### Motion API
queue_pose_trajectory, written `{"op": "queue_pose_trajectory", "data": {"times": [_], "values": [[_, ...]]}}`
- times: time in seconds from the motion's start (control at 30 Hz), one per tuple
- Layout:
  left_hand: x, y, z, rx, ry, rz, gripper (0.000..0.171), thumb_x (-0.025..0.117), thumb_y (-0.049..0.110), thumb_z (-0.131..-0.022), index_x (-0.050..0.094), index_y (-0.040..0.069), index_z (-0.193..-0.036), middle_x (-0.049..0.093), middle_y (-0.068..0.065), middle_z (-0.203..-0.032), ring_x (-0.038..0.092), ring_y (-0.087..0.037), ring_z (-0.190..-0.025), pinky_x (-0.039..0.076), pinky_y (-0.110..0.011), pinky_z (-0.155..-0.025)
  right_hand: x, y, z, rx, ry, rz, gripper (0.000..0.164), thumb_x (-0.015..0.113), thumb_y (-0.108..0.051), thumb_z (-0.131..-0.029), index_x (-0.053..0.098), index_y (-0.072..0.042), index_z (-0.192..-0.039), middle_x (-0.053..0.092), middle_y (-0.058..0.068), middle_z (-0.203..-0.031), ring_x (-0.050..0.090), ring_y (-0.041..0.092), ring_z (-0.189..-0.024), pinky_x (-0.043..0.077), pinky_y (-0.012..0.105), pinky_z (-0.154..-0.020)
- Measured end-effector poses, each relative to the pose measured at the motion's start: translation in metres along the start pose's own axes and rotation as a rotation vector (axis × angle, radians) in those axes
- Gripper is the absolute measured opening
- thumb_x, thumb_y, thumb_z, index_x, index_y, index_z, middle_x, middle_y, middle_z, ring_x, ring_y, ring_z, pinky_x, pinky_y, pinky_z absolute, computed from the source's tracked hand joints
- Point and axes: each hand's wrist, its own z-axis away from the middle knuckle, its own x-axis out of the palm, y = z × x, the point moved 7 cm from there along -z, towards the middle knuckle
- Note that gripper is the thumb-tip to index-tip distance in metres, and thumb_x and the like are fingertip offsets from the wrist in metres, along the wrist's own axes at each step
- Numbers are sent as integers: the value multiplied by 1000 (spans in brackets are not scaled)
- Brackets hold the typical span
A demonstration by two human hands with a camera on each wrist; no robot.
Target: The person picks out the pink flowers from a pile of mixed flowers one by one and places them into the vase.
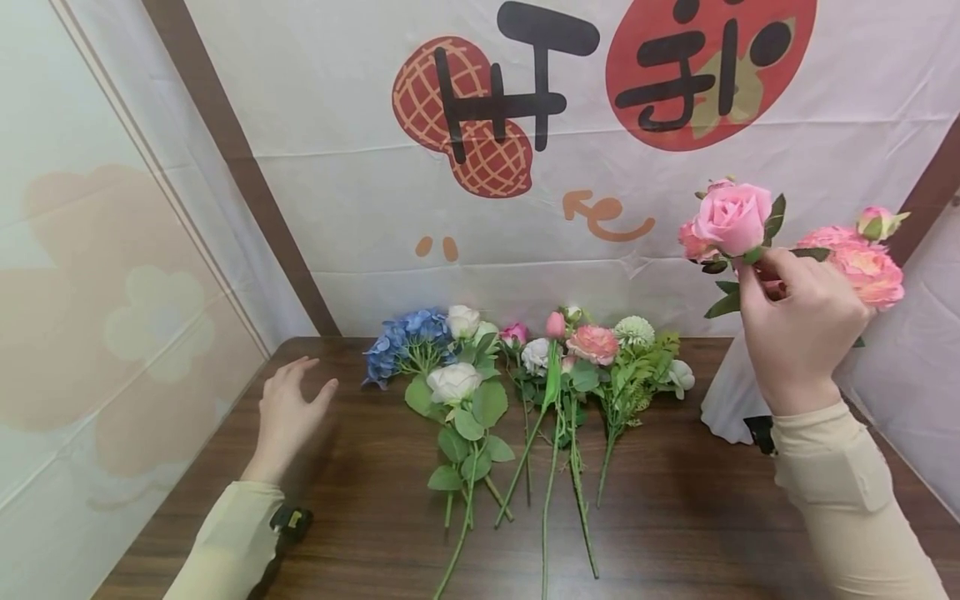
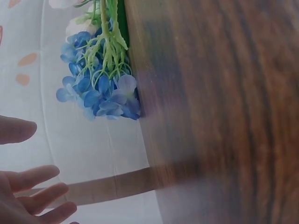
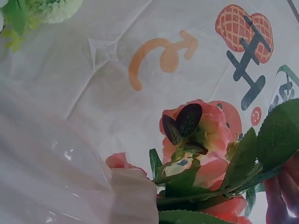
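Note:
My right hand (image 1: 806,325) pinches a pink rose (image 1: 735,218) just under its bloom, with thumb and forefinger at the stem. Below that hand stands a white vase (image 1: 727,396), partly hidden by the wrist. Coral-pink peonies (image 1: 870,271) show beside and behind the hand; in the right wrist view, flowers and leaves rise from the mouth of the vase (image 3: 135,196). Over the table's left side, my left hand (image 1: 288,408) holds nothing, its fingers spread and relaxed. Nearest to it is a blue hydrangea (image 1: 408,342), which the left wrist view shows apart from the fingers.
Several artificial flowers lie in a row on the brown wooden table (image 1: 345,517): a white rose (image 1: 454,382), a pink tulip (image 1: 555,325), a coral peony (image 1: 593,344) and green foliage (image 1: 637,375). Their stems point toward me. A printed white cloth (image 1: 337,208) hangs behind the table.

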Motion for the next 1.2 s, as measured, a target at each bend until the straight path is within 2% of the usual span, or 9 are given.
{"op": "queue_pose_trajectory", "data": {"times": [0.17, 0.3, 0.6, 0.83, 1.03, 1.2], "values": [[-2, 1, 0, 1, 5, -1, 50, 62, 26, -89, 52, -3, -129, 43, -28, -139, 35, -52, -123, 25, -67, -92, 2, 3, 2, -5, -3, 1, 29, 59, -26, -90, 72, -1, -88, 67, 20, -74, 56, 37, -67, 31, 44, -60], [-2, 1, 1, -4, -2, 1, 50, 62, 26, -89, 51, -3, -129, 42, -27, -140, 34, -52, -124, 25, -68, -91, 2, 8, 3, -7, 24, 23, 29, 61, -28, -89, 73, -2, -86, 68, 20, -75, 53, 39, -70, 34, 50, -66], [-4, 1, 1, -5, 6, 3, 50, 62, 27, -89, 52, -3, -129, 42, -27, -140, 34, -51, -124, 25, -67, -92, 5, 14, 1, -10, 53, 46, 30, 63, -33, -89, 75, -5, -85, 67, 19, -72, 51, 39, -72, 31, 52, -69], [-4, 0, 0, -10, 7, -2, 50, 61, 27, -89, 52, -3, -129, 42, -27, -140, 34, -51, -123, 25, -66, -91, 8, 17, -3, 4, 62, 48, 31, 62, -31, -89, 74, -3, -80, 65, 19, -68, 47, 40, -72, 28, 55, -79], [-5, 0, 0, -8, 12, -4, 50, 61, 27, -89, 52, -2, -129, 43, -26, -140, 35, -51, -123, 25, -66, -91, 9, 18, 2, -4, 82, 41, 30, 63, -31, -89, 72, -4, -78, 66, 18, -69, 45, 41, -74, 26, 56, -84], [-7, 0, 0, -1, 15, -5, 50, 61, 27, -89, 52, -2, -128, 43, -26, -140, 35, -51, -122, 26, -66, -90, 9, 19, 6, 2, 124, 20, 30, 65, -31, -88, 72, -3, -79, 65, 20, -70, 48, 41, -75, 27, 55, -83]]}}
